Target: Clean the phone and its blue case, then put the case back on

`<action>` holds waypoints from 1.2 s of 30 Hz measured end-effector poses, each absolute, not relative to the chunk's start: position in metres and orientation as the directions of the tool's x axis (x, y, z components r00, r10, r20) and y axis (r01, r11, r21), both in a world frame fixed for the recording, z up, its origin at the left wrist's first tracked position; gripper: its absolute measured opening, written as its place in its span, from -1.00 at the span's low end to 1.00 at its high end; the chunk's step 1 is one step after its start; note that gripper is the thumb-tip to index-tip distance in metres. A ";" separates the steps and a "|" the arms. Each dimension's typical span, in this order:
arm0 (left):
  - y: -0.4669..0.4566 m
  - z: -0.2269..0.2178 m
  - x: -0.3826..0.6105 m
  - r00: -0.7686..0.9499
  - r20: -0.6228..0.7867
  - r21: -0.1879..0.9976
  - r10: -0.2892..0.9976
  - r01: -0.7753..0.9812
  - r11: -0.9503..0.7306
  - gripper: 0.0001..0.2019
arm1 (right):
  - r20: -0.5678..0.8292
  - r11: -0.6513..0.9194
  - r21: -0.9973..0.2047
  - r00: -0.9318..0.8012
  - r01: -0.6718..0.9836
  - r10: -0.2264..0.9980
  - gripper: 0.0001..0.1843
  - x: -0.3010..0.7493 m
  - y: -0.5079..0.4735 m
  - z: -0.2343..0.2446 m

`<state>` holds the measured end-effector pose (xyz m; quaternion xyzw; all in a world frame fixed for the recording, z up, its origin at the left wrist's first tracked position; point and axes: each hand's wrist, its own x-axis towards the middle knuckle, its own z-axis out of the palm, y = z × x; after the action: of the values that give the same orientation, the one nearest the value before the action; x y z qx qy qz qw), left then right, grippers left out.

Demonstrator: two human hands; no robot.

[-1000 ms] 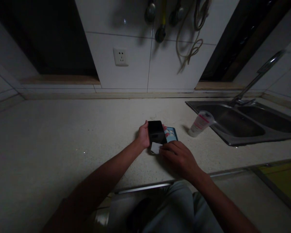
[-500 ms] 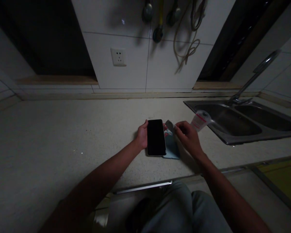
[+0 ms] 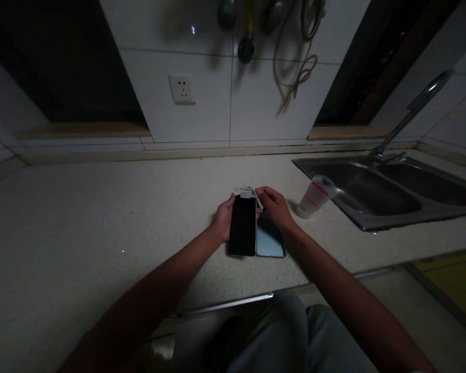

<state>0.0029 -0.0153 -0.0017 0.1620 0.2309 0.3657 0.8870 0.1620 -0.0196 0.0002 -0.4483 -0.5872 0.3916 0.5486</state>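
A black phone (image 3: 242, 226) with a dark screen is held above the pale counter (image 3: 101, 217), tilted on its long edge. My left hand (image 3: 222, 218) grips its left side. My right hand (image 3: 274, 206) is closed in a pinch on a small white wipe (image 3: 248, 192) at the phone's top edge. A light blue phone case (image 3: 270, 242) lies flat on the counter just right of the phone, under my right wrist.
A small clear bottle with a red and white label (image 3: 314, 197) lies on its side by the steel double sink (image 3: 376, 192). A faucet (image 3: 411, 113) rises at the right. A wall socket (image 3: 181, 89), hanging utensils (image 3: 245, 36) and a rope (image 3: 299, 67) are on the tiled wall.
My right hand left the phone's bottom edge, passed over the blue case to the right, and now pinches the white wipe at the phone's top. The phone has tilted more on edge.
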 end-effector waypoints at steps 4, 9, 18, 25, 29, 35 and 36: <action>-0.017 0.003 0.002 0.659 -0.299 0.494 0.690 -0.511 0.703 -0.48 | 0.270 0.270 -0.961 0.000 0.065 0.963 -0.60 0.164 -0.027 -0.002; -0.021 0.008 0.003 0.632 -0.359 0.541 0.687 -0.459 0.705 -0.52 | 0.254 0.254 -0.967 -0.002 -0.022 0.967 -0.53 0.162 -0.025 -0.003; -0.023 0.005 0.005 0.547 -0.394 0.594 0.739 -0.462 0.658 -0.61 | 0.269 0.282 -0.951 -0.110 0.125 0.957 -0.53 0.157 -0.025 -0.010; -0.024 0.000 0.005 0.584 -0.395 0.618 0.709 -0.402 0.675 -0.60 | 0.276 0.292 -0.938 -0.108 0.186 0.955 -0.61 0.157 -0.026 -0.011; -0.024 -0.002 0.005 0.585 -0.361 0.609 0.726 -0.441 0.659 -0.62 | 0.277 0.296 -0.944 -0.137 0.143 0.951 -0.67 0.158 -0.030 -0.005; -0.020 0.002 0.003 0.513 -0.328 0.585 0.793 -0.549 0.597 -0.63 | 0.299 0.305 -0.949 -0.078 0.076 0.951 -0.73 0.159 -0.038 0.011; -0.019 0.002 0.003 0.496 -0.335 0.578 0.801 -0.564 0.590 -0.63 | 0.313 0.317 -0.946 -0.068 0.068 0.947 -0.74 0.159 -0.039 0.012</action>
<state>0.0026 -0.0192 0.0021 0.2006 0.2959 0.4057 0.8412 0.1594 -0.0394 0.0123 -0.4187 -0.6064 0.4077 0.5392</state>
